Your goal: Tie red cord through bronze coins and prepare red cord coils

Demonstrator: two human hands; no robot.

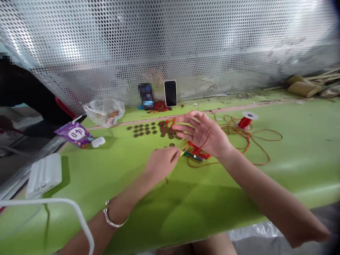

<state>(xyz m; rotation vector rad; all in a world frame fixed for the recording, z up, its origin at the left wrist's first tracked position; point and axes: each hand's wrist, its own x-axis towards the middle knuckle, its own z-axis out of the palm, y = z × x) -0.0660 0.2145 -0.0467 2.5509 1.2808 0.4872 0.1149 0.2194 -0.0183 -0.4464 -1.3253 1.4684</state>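
My left hand (pixel 163 161) is closed in a pinch above the table's middle. What it holds is mostly hidden; a small yellow piece (pixel 182 152) shows at its fingertips, and a short dark strand hangs below the hand. My right hand (pixel 203 136) is raised, palm turned up and fingers spread, with a thin red cord (pixel 205 139) across the palm. Under it lie a tangle of red cord (pixel 203 153) and a slim green-and-dark tool (pixel 196 156). Left of the right fingertips, several round dark coins with holes (pixel 147 129) lie in rows, others heaped near red cord.
A red cord spool (pixel 244 122) with loose loops stands at right. Two phones, one white-framed (pixel 170 93), lean against the perforated metal panel (pixel 186 42). At left are a plastic bag (pixel 105 111), purple packet (pixel 75 134), white case (pixel 98 142) and power bank (pixel 45 175) with cable.
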